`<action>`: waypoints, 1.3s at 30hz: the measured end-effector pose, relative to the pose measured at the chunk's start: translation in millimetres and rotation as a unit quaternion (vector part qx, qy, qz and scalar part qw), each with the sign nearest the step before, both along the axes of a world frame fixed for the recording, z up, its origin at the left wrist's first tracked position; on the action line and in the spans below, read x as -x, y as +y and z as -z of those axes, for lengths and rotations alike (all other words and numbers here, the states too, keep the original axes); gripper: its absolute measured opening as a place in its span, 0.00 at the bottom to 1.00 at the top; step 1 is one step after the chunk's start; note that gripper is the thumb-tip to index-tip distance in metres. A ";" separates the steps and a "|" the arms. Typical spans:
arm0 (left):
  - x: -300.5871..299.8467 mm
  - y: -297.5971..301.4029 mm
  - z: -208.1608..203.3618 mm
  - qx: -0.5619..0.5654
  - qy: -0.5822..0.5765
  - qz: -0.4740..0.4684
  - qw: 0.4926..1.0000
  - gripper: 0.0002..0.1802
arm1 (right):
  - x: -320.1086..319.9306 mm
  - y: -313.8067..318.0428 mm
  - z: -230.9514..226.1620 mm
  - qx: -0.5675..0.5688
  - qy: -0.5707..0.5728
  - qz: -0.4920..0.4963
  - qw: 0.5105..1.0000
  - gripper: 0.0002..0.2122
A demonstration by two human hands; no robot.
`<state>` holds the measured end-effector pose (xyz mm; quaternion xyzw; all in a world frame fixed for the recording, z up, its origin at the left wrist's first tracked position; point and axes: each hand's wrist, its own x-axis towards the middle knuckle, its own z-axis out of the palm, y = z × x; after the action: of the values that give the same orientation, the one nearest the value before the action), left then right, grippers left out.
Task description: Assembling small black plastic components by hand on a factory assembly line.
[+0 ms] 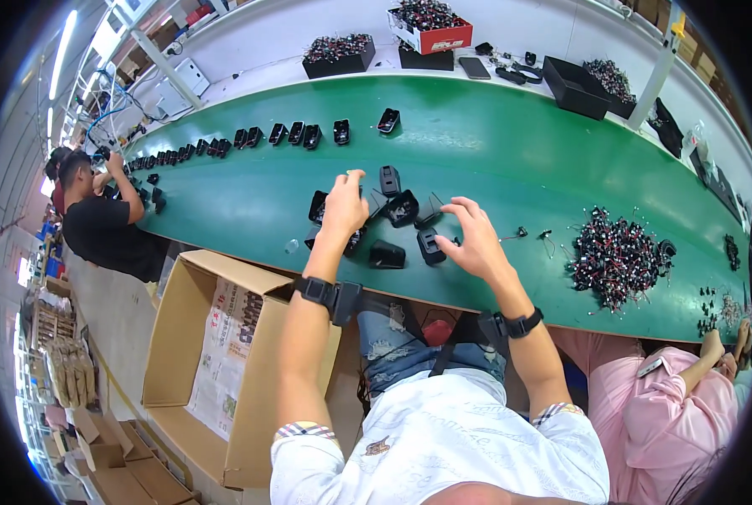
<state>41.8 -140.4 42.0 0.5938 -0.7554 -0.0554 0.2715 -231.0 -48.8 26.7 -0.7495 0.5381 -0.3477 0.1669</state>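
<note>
White shirt (469,438) lies nearest; beyond it, near the front edge of the table (250,198), black housings (401,212) sit clustered — right hand (477,240) spread, thumb just beside one of them; left hand (345,204), apart from it, curled over others — whether gripping, I cannot tell.

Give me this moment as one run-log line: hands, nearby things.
left hand: over black plastic housings, grip unclear | right hand: open, beside another housing | farther right: wired-component pile | surface: green workbench

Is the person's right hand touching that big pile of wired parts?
Apart: the head view shows green tabletop between the right hand and the pile of wired parts.
</note>
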 end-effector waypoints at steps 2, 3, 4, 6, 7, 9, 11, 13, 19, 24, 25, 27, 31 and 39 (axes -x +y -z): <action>13.2 15.2 2.3 0.057 0.082 -0.004 0.995 0.23 | 12.0 10.8 7.3 0.020 -0.010 0.021 1.000 0.24; 15.3 25.3 2.6 0.116 0.159 -0.015 0.980 0.19 | 13.4 13.9 13.4 0.043 -0.035 0.029 0.998 0.21; 20.5 41.5 -2.2 0.149 0.169 -0.010 0.974 0.16 | 15.1 10.9 12.2 0.071 -0.060 0.037 0.995 0.18; 31.7 85.5 -7.5 0.196 0.200 -0.003 0.960 0.13 | 16.3 -7.6 -4.9 0.045 -0.071 0.009 0.996 0.17; 33.9 110.1 -7.8 0.214 0.220 -0.006 0.952 0.13 | 13.6 -20.4 -16.8 0.015 -0.083 -0.025 0.996 0.16; 42.2 145.9 7.9 0.169 0.255 -0.013 0.952 0.13 | 5.8 -75.3 -40.3 -0.028 -0.038 -0.071 0.996 0.17; 42.4 171.1 23.1 0.135 0.264 -0.018 0.955 0.11 | -20.4 -149.5 -47.4 -0.035 0.039 -0.092 0.994 0.22; 43.1 184.1 38.6 0.115 0.282 -0.005 0.952 0.10 | -49.1 -217.0 -32.0 0.005 0.087 -0.098 0.991 0.27; 54.5 196.4 63.3 0.034 0.359 0.035 0.932 0.12 | -94.7 -335.4 17.1 -0.002 0.207 -0.015 0.978 0.46; 45.1 188.8 72.5 -0.041 0.426 0.070 0.901 0.11 | -111.3 -365.7 28.6 -0.002 0.256 -0.117 0.960 0.38; 45.0 186.9 74.0 -0.060 0.438 0.081 0.894 0.11 | -118.9 -360.6 29.6 -0.009 0.234 -0.139 0.962 0.34; 45.5 181.7 80.5 -0.090 0.457 0.084 0.881 0.12 | -125.3 -354.5 25.6 -0.017 0.212 -0.159 0.964 0.31; 58.8 178.5 96.7 -0.209 0.638 0.121 0.731 0.13 | -94.3 -332.7 10.4 0.035 0.148 -0.174 0.973 0.27; 72.1 184.2 84.6 -0.313 0.727 0.181 0.584 0.19 | 31.8 -86.4 -96.2 -0.067 0.149 -0.233 0.959 0.10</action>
<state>-30.3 43.7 -42.6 0.2547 -0.3335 -0.7496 0.5119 -262.8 -135.2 122.8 -0.8846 0.3893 -0.1467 0.2110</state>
